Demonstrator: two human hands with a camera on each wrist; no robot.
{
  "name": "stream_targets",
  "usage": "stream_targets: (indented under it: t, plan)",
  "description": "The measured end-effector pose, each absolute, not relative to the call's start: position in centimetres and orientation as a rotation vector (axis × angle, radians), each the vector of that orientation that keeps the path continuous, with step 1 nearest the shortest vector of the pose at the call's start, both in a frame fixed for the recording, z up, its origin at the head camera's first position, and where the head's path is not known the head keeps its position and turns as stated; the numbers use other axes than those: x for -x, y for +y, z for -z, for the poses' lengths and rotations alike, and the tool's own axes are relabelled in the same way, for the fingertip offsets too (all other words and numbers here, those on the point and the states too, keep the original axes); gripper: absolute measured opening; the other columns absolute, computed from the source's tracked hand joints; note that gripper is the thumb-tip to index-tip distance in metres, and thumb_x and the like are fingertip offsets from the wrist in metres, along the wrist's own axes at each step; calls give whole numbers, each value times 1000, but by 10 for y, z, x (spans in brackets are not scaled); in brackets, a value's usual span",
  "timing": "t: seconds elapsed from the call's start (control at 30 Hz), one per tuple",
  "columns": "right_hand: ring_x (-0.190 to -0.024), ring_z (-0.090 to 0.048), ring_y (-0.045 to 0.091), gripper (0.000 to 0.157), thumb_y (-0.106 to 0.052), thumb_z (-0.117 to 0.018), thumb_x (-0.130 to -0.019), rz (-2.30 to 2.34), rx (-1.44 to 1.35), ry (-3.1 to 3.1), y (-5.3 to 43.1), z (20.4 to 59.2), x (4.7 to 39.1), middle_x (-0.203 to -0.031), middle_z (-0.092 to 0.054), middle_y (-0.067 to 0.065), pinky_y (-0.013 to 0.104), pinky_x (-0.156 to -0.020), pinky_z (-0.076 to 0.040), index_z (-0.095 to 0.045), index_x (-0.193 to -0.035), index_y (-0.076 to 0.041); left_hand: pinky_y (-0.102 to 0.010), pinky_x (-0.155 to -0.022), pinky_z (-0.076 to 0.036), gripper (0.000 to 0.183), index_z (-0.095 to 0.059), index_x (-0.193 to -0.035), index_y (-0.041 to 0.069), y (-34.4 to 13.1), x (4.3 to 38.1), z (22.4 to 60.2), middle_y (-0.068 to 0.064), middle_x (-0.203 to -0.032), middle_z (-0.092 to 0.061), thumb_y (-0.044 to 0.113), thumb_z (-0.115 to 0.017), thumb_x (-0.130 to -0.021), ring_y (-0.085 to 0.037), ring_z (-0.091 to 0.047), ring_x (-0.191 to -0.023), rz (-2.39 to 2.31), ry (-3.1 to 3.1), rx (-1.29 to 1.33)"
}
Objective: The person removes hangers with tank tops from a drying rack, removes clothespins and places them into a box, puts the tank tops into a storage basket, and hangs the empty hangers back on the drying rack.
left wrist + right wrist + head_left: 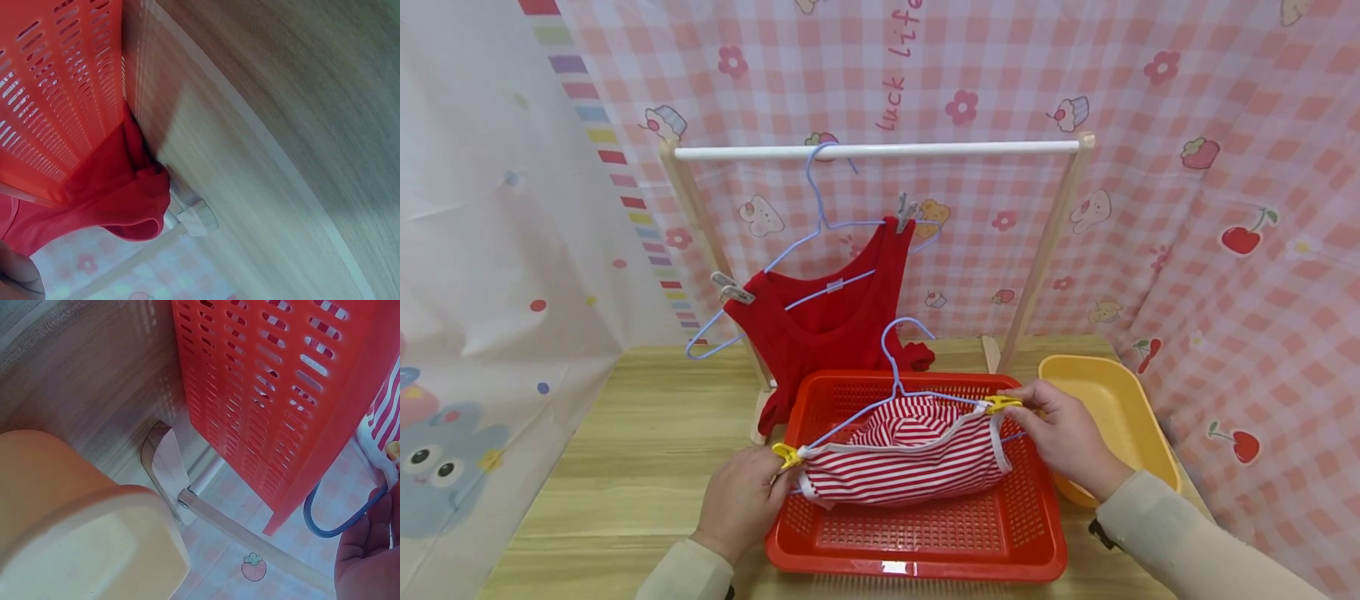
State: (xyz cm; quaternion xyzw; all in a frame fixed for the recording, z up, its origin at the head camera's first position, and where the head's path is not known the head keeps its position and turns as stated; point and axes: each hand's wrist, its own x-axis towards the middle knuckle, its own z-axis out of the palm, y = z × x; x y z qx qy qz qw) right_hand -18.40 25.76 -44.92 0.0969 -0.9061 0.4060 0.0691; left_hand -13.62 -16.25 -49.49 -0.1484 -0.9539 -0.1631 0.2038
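A red-and-white striped tank top hangs by its white-edged straps on a blue hanger, low over a red basket. Yellow clothespins sit on both straps. My left hand pinches the left clothespin; its fingertips are partly hidden, and only a bit of the hand shows in the left wrist view. At the other strap, my right hand pinches the right clothespin. In the right wrist view, that hand's fingers lie against the hanger's blue end loop.
Behind the basket stands a rack with a white rod and wooden posts. A red tank top hangs there on another blue hanger, with grey clothespins at its straps. A yellow tub stands to the right on the wooden table.
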Motion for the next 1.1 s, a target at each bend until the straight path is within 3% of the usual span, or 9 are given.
stream_targets:
  t: [0.17,0.43,1.1]
  plan:
    - [-106,-72,23,9,-10,-72,-99,-1211,-282,-2729,258,449,183,-114,-79,5,36,-90,-61,-72,-107,-13,-43,-76,-60,8,-76,-89,16,-162,136,495,-1,-87,-77,19,-84,-88,-21,-69,-81,444,-2663,412]
    - [-98,-70,17,7,-12,-73,-99,-1187,-279,-2723,260,449,182,-106,-79,1,23,-84,-56,-71,-105,-15,-42,-75,-60,9,-75,-88,16,-162,136,496,-1,-87,-77,19,-84,-88,-21,-69,-80,430,-2659,413]
    - [-94,-68,18,9,-11,-72,-99,-1178,-292,-2708,263,447,180,-104,-78,3,20,-79,-56,-71,-107,-15,-43,-79,-61,7,-76,-90,15,-161,135,493,-3,-90,-79,19,-82,-91,-20,-69,-82,431,-2717,381]
